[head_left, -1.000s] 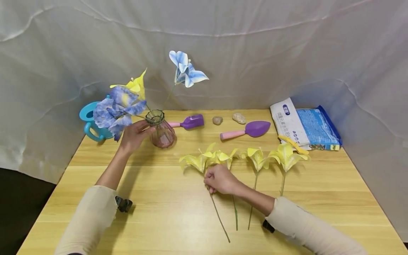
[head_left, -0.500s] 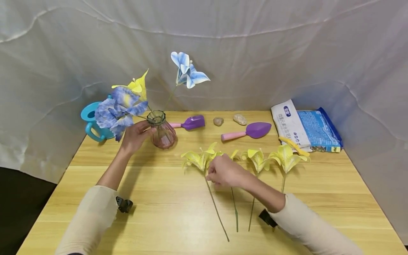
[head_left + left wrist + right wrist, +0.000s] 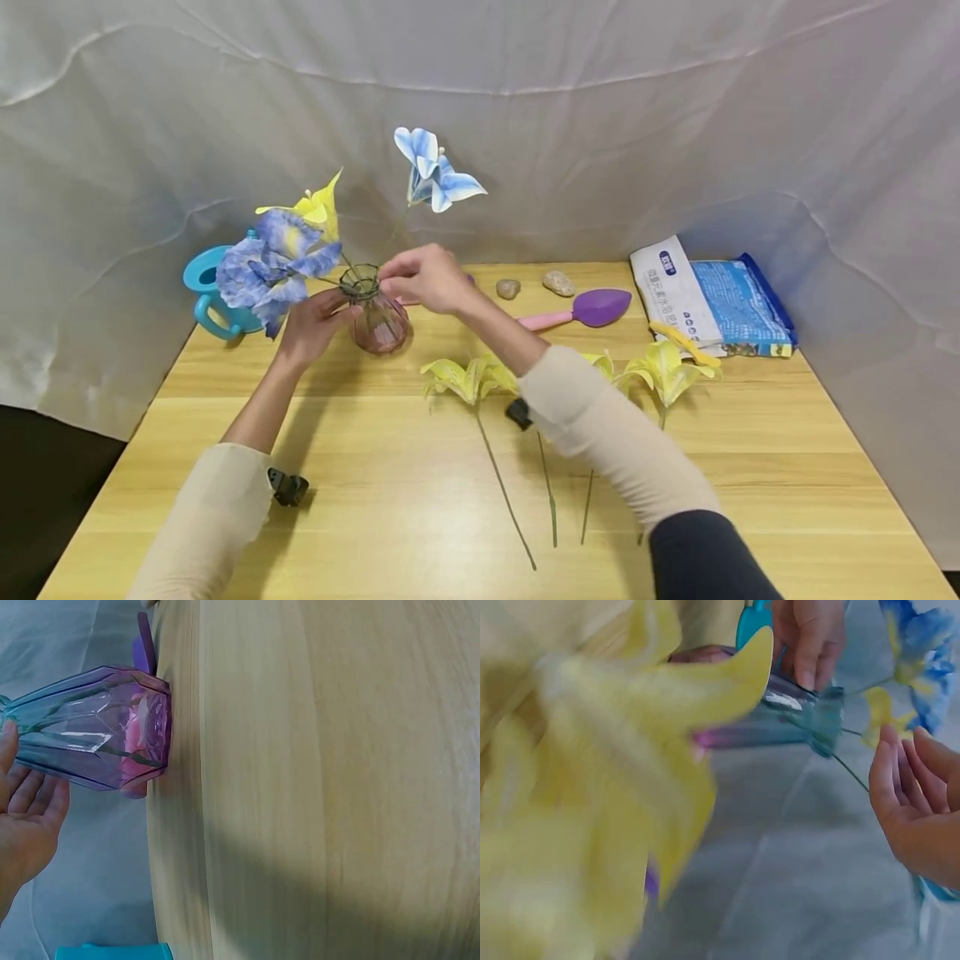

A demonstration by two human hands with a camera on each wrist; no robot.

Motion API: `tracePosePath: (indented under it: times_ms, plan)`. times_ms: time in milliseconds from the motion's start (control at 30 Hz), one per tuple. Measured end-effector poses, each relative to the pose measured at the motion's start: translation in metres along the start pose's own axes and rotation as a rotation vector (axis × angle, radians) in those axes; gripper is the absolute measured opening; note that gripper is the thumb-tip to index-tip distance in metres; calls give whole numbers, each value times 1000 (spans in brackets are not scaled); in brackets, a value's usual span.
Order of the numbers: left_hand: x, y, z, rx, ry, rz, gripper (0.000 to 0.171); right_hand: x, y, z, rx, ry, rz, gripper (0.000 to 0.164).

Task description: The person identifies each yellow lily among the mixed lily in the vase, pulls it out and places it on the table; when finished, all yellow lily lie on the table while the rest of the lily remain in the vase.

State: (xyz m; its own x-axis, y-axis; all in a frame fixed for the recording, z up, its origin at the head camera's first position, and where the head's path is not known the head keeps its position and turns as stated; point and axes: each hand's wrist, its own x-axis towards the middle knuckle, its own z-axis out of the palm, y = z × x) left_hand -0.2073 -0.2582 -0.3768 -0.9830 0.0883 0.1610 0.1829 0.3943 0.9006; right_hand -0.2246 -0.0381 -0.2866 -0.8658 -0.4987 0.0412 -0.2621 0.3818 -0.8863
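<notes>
A faceted glass vase (image 3: 381,327), green at the neck and pink-purple below, stands on the left of the table. My left hand (image 3: 309,332) grips it near the neck with thumb and fingers. Green stems show inside through the glass (image 3: 97,724). From the vase rise a blue-violet iris (image 3: 277,271), a yellow lily (image 3: 321,208) and a blue-and-white lily (image 3: 435,173). My right hand (image 3: 431,279) is at the rim's right side, close to the blue-and-white lily's stem. Its thumb stands apart from its bent fingers (image 3: 885,769) in the right wrist view.
Several yellow lilies (image 3: 459,382) lie across the table's middle, partly under my right arm. Behind are two stones (image 3: 558,283) and a purple trowel (image 3: 600,307). A turquoise watering can (image 3: 217,292) stands at left. Packets (image 3: 675,287) lie at right.
My right hand has left the stems of the lilies on the table and moved up and left to the vase rim. My left hand stays on the vase.
</notes>
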Motion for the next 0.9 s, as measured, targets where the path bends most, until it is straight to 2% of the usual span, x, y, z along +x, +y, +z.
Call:
tracePosePath:
  times_ms: [67,167,200,400,533,600,633,700,767,833,867,900]
  plan:
    - [3,-7,-1,25,1,-7,42,15,0,12,11,92,-8,20]
    - [6,-17,-2,65,-12,-20,44,33,0,29,-86,252,-13,18]
    - [7,-18,-2,76,-14,-22,45,38,0,35,-70,281,-6,19]
    - [6,-19,-4,85,-34,-53,48,58,-2,63,140,321,85,24]
    - [6,-19,-5,35,-71,-53,46,65,-3,72,2,356,110,18]
    - [6,-19,-5,29,-87,-40,43,69,-2,74,-104,365,102,14]
    - [6,-19,-4,16,-89,-36,40,70,-2,74,-161,369,89,14]
    - [6,-19,-2,-79,-91,-8,30,71,-1,75,-250,375,67,16]
    - [6,-18,0,-215,-107,20,26,72,-1,75,-329,390,40,18]
    - [5,-16,1,-342,-124,46,29,73,0,76,-358,405,31,17]
    - [5,-14,2,-368,-140,58,31,73,0,76,-339,411,28,17]
    - [3,-11,1,-352,-142,51,31,72,1,76,-324,419,24,18]
